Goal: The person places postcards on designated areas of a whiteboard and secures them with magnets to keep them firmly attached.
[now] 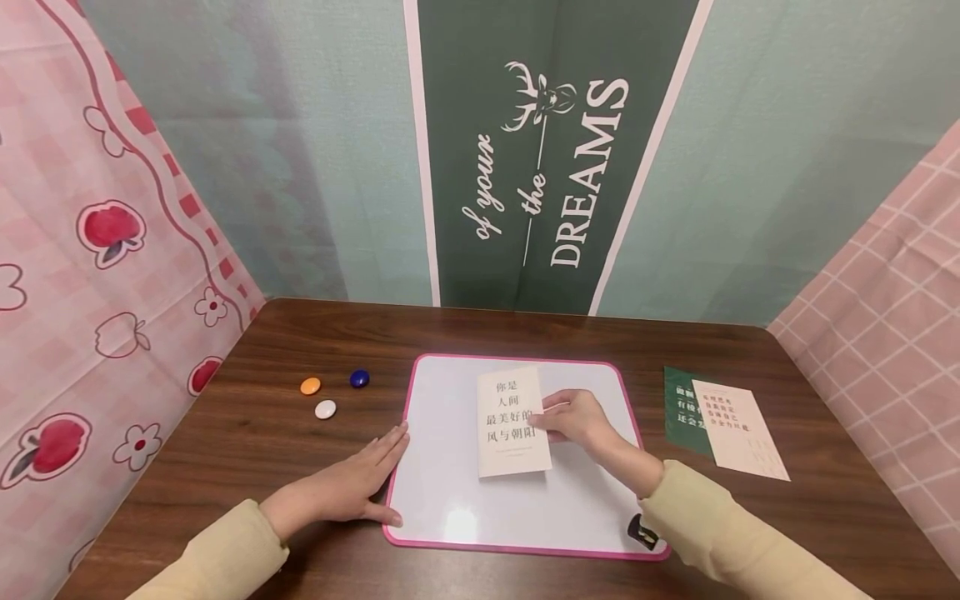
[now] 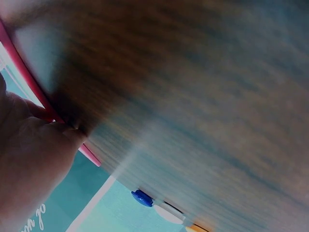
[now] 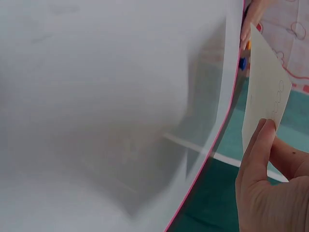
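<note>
A cream card (image 1: 510, 417) printed with Chinese characters is pinched at its right edge between the thumb and fingers of my right hand (image 1: 581, 421). In the head view it overlaps the middle of a whiteboard (image 1: 435, 475) with a pink rim. The right wrist view shows the card (image 3: 265, 92) raised off the board, its pale back side visible. My left hand (image 1: 352, 483) rests at the board's left edge, its fingers extended along the rim and the thumb spread toward the near left corner. In the left wrist view, this hand (image 2: 34, 150) touches the pink rim (image 2: 29, 72).
Orange (image 1: 310, 386), white (image 1: 326, 409) and blue (image 1: 360, 378) round magnets lie left of the board on the wooden table (image 1: 247, 442). To its right, a pale card (image 1: 738, 429) overlaps a green card (image 1: 681, 417). A small black object (image 1: 642, 533) sits at the near right corner.
</note>
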Tool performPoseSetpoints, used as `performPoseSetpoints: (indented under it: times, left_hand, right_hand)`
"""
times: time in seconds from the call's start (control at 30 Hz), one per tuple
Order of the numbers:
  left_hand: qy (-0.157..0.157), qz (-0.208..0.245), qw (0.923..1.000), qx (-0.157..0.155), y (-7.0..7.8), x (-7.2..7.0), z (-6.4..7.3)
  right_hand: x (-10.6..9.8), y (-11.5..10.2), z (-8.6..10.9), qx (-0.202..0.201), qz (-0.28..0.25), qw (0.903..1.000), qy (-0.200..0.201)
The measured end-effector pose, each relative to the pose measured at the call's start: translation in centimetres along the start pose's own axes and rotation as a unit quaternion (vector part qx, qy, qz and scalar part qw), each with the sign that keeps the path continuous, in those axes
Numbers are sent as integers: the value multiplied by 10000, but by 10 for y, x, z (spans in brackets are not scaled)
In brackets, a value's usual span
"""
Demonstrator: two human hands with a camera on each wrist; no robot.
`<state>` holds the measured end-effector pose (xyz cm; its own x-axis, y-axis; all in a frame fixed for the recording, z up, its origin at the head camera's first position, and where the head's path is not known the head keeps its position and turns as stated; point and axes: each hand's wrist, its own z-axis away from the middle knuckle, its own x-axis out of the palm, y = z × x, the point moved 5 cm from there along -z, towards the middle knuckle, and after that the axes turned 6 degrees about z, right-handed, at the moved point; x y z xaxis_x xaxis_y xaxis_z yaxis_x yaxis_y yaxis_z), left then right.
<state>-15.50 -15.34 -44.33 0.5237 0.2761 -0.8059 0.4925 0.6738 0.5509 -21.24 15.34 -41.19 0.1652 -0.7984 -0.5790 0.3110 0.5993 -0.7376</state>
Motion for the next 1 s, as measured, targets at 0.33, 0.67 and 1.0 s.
performPoseSetpoints:
  times: [0.33, 0.67, 1.0]
  left_hand:
    - [-24, 24, 10000, -45, 0, 0, -1]
    - [-39, 44, 9999, -105, 0, 0, -1]
    - [-43, 80, 9999, -147, 1, 1, -1]
  right_hand:
    - [18, -11, -1, -65, -88, 9998, -146]
    - [36, -19, -1, -112, -189, 9994, -285]
    - [56, -26, -1, -199, -183, 9987, -427]
